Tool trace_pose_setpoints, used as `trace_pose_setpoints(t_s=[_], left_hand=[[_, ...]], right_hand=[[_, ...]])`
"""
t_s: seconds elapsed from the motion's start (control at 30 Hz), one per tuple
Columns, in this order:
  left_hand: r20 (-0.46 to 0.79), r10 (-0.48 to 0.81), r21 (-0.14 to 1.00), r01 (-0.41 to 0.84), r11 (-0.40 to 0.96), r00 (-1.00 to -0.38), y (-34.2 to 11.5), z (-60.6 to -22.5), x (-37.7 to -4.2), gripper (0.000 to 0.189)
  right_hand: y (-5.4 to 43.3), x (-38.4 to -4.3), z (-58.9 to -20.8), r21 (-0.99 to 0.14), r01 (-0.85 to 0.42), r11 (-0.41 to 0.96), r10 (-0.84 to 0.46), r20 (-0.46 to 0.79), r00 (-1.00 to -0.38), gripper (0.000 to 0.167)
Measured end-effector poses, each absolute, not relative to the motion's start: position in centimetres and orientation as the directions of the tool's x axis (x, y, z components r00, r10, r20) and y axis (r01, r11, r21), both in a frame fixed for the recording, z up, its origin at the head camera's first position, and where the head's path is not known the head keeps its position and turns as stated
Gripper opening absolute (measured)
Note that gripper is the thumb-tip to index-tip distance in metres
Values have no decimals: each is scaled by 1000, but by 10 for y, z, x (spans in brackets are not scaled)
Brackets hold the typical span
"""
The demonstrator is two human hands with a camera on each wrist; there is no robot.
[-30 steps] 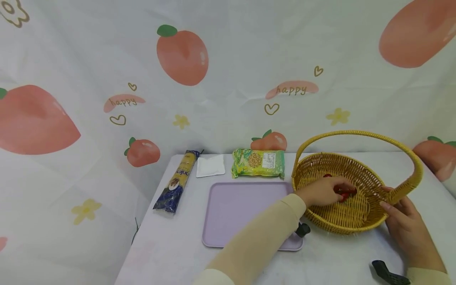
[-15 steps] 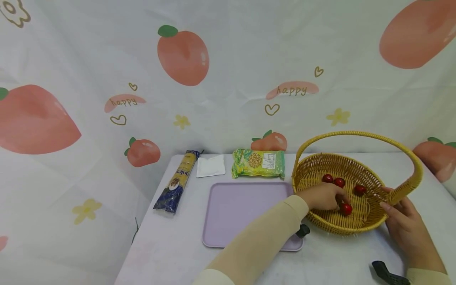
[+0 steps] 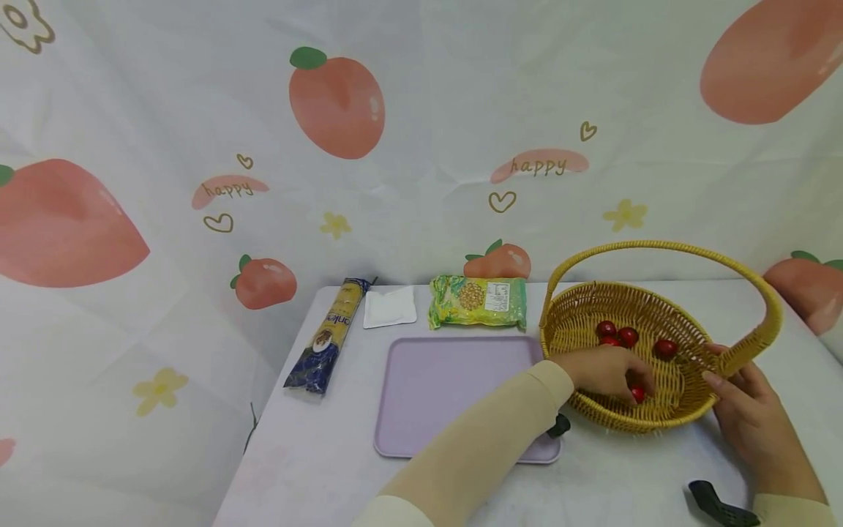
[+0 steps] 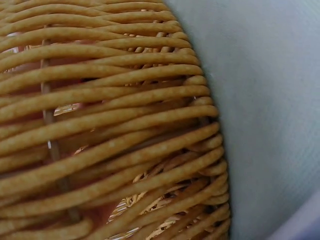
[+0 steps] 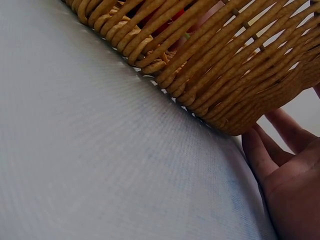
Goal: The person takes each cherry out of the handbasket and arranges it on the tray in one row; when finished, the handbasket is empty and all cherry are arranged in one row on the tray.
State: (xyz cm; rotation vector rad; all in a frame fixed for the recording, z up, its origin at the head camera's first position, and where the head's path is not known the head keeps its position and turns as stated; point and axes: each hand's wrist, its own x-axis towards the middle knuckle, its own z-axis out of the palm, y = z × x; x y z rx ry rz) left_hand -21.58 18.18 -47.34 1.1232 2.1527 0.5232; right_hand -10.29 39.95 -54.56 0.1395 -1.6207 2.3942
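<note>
A yellow-brown wicker basket (image 3: 593, 417) with a tall arched handle stands at the right of the table. My left hand (image 3: 606, 372) reaches down inside it, fingers curled about a small shiny red fruit (image 3: 637, 395) that shows partly beneath them. Several more red fruits (image 3: 666, 349) lie on the basket floor beyond that hand. At the right side my right hand (image 3: 751, 406) grips the rim near the foot of the handle, thumb on the near side. In the left wrist view the woven basket wall (image 4: 100, 120) hides the left hand. The right wrist view has the right fingers (image 5: 257, 155) against the basket's underside.
Left of the basket lies a lilac tray (image 3: 448, 395), partly under the left sleeve. Behind are a green-yellow food packet (image 3: 477, 302), a white square packet (image 3: 389, 307) and a long blue-gold pack (image 3: 328, 337). A black object (image 3: 721, 505) shows at the front right.
The left hand has shifted slightly toward the basket's near side and closed over a red fruit. Fruits it covered a second ago now show behind it. The right hand keeps its hold.
</note>
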Motion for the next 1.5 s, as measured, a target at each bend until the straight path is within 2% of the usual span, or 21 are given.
trace_pose_setpoints(t_s=[0.2, 0.43, 0.63, 0.87, 1.07, 1.17, 1.33, 1.5], left_hand=[[-348, 823, 584, 582, 565, -450, 182, -472, -214, 26], [-270, 836, 568, 623, 538, -477, 180, -471, -217, 22], [-138, 860, 674, 590, 445, -491, 170, -464, -220, 23], [-55, 831, 831, 436, 346, -554, 151, -452, -210, 29], [62, 819, 864, 441, 241, -570, 125, -451, -202, 28], [120, 813, 904, 401, 147, -570, 113, -452, -200, 28], [161, 798, 948, 315, 38, -581, 95, -453, -195, 29], [162, 779, 957, 289, 26, -606, 77, -454, -190, 28]], right_hand=[[401, -102, -546, -913, -224, -341, 162, 178, -971, 54], [401, -102, -545, -911, -230, -343, 149, 189, -971, 53], [399, -103, -544, -928, -192, -318, 143, 153, -978, 55], [400, -103, -543, -908, -247, -338, 130, 215, -968, 52], [400, -102, -544, -911, -217, -352, 137, 180, -974, 58], [399, -102, -545, -917, -197, -348, 142, 156, -978, 60], [399, -101, -546, -927, -188, -325, 142, 149, -979, 62], [399, -101, -545, -925, -196, -326, 138, 158, -978, 62]])
